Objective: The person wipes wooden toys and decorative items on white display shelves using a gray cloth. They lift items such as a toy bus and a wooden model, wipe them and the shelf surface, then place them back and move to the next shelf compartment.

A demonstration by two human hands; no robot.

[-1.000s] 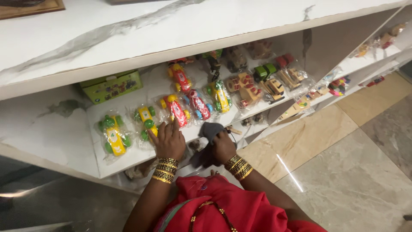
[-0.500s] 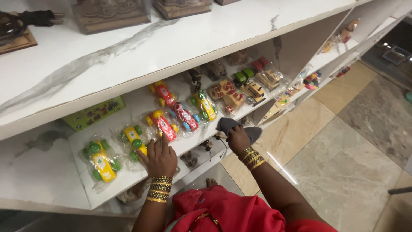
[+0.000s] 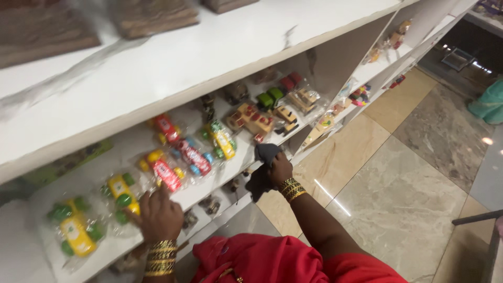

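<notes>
Wrapped toy cars (image 3: pixel 173 157) lay in rows along the shelf (image 3: pixel 220 183), under the top slab (image 3: pixel 220 57). The left hand (image 3: pixel 157 215) rested at the shelf's front edge; the right hand (image 3: pixel 280 169) pressed a cloth (image 3: pixel 263 167) there, farther right.

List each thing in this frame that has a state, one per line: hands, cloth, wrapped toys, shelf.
left hand: open, flat on the shelf edge, touching a wrapped toy
right hand: closed on the dark cloth
dark cloth: bunched, pressed to the shelf edge, part hanging down
yellow and green toy car: in clear wrap, lying flat
red toy car: wrapped, lying flat
white shelf: loaded with toys
</notes>
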